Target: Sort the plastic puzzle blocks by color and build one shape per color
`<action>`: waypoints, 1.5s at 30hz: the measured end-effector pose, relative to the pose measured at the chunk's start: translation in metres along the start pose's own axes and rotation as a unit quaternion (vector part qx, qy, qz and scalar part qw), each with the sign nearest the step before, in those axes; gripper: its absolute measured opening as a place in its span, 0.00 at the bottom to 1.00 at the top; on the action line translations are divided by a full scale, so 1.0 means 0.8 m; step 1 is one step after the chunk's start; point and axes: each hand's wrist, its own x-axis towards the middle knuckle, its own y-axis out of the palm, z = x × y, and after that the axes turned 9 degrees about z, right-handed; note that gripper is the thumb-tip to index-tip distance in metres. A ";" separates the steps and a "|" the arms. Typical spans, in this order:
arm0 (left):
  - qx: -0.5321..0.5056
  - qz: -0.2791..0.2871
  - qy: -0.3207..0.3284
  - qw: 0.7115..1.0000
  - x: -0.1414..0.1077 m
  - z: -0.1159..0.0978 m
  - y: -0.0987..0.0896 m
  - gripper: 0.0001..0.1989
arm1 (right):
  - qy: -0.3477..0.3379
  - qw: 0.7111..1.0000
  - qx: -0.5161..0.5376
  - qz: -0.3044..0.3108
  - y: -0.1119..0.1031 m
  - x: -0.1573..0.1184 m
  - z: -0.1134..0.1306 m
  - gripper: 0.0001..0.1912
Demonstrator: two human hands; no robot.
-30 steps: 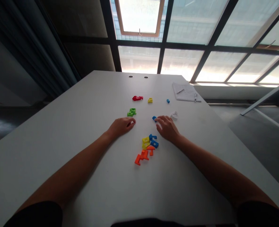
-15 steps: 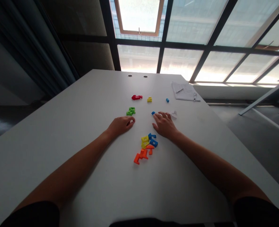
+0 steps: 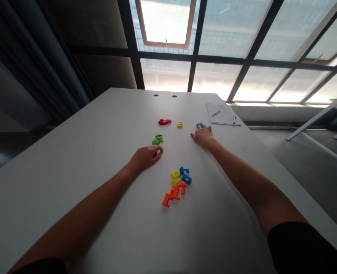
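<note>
My right hand (image 3: 202, 135) lies far out on the white table (image 3: 71, 182), its fingertips on a small blue plastic piece (image 3: 199, 125). My left hand (image 3: 144, 158) rests curled on the tabletop, holding nothing I can see, just short of a green plastic piece cluster (image 3: 157, 139). Further out lie a red piece (image 3: 164, 121) and a small yellow piece (image 3: 180, 124). Between my arms sits a heap of orange (image 3: 171, 196), yellow (image 3: 175, 177) and blue (image 3: 185, 176) pieces.
Loose paper sheets (image 3: 221, 114) with a pen (image 3: 215, 113) lie at the far right of the table. The table's far edge has two round holes (image 3: 156, 95). Beyond it stand large windows (image 3: 214, 76). White metal bars (image 3: 313, 121) stand off the right edge.
My right hand has slid forward and to the right. The blue piece near the heap no longer shows at its earlier spot, and the white crumpled scrap is out of sight. My left hand stays put.
</note>
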 end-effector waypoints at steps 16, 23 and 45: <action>-0.005 0.005 -0.002 1.000 0.000 -0.003 0.000 0.13 | -0.201 0.955 0.129 -0.175 0.011 -0.086 0.020 0.18; -0.003 -0.001 -0.016 1.000 0.001 -0.004 0.001 0.13 | -0.434 0.857 0.233 -0.149 0.059 -0.196 0.020 0.15; 0.010 -0.017 -0.018 1.000 0.003 -0.001 0.005 0.13 | -0.149 0.986 -0.027 -0.071 -0.020 -0.066 0.012 0.16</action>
